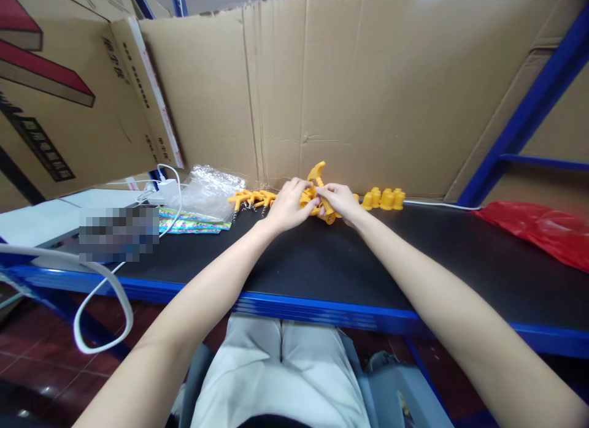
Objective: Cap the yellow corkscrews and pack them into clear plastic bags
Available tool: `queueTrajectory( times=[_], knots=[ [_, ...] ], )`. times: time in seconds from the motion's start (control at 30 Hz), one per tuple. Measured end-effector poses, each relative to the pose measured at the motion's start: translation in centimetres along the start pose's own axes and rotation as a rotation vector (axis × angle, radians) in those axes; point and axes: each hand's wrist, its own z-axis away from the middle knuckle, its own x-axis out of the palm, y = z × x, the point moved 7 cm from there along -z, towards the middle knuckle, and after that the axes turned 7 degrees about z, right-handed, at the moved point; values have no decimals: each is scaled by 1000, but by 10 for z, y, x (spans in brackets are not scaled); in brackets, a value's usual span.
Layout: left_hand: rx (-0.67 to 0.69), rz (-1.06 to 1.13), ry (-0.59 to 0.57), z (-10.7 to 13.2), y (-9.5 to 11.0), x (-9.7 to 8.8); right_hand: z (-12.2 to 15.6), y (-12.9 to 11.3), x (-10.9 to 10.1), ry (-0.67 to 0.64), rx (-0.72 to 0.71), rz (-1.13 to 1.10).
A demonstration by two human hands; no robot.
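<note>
Both of my hands meet at the back of the black tabletop [322, 262], closed around a yellow plastic toy [316, 172] whose curved top sticks up between them. My left hand [289, 202] grips its left side with bent fingers. My right hand [338, 201] pinches its right side and lower end. To the left of the hands lie several yellow plastic pieces with prongs [251, 199]. To the right stands a short row of small yellow cup-shaped parts [384, 198].
A cardboard wall [368, 91] closes off the back. Clear plastic bags [209, 189] and colourful printed cards [193, 222] lie at the left, with a white cable [99, 293] and charger. A red plastic bag [538, 229] sits at the right. Blue shelf frame [529, 109] stands right.
</note>
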Motion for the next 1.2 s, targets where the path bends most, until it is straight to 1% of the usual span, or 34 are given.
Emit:
queueTrajectory(
  times=[0.07, 0.1, 0.17, 0.23, 0.27, 0.33, 0.43, 0.5, 0.57, 0.6, 0.73, 0.83, 0.9, 0.97, 1.07, 1.13, 1.2],
  knots=[
    [58, -139, 34, 4, -6, -7, 2, -1, 0, -49, -42, 165],
    [62, -196, 7, 6, -10, -6, 4, -3, 2, -80, -84, 254],
    [20, -279, -92, 9, -19, -1, 8, -8, 8, -162, -155, 386],
    [-54, -329, -177, 11, -27, 3, 13, -14, 15, -243, -194, 455],
    [-88, -348, -192, 11, -30, 4, 15, -18, 16, -268, -210, 479],
    [-132, -385, -172, 10, -31, 0, 19, -28, 14, -271, -241, 530],
    [-169, -435, -80, 8, -31, -11, 21, -39, 5, -241, -275, 629],
    [-186, -460, -27, 7, -33, -16, 22, -42, 3, -234, -289, 662],
    [-183, -472, 1, 7, -36, -18, 22, -41, 5, -253, -282, 616],
    [-172, -470, 10, 7, -38, -18, 22, -38, 9, -283, -267, 557],
    [-97, -406, 88, 4, -38, -19, 25, -30, 27, -494, -175, 154],
    [-22, -284, 177, 4, -32, -26, 29, -28, 31, -609, -93, -152],
    [15, -200, 200, 4, -27, -30, 31, -28, 29, -685, -55, -290],
    [33, -146, 184, 5, -22, -32, 33, -27, 26, -749, -39, -347],
    [38, -118, 137, 6, -15, -31, 35, -24, 21, -794, -36, -338],
    [34, -109, 116, 6, -13, -30, 35, -19, 18, -775, -3, -305],
    [30, -103, 101, 6, -11, -29, 33, -13, 14, -701, 60, -219]
  ],
)
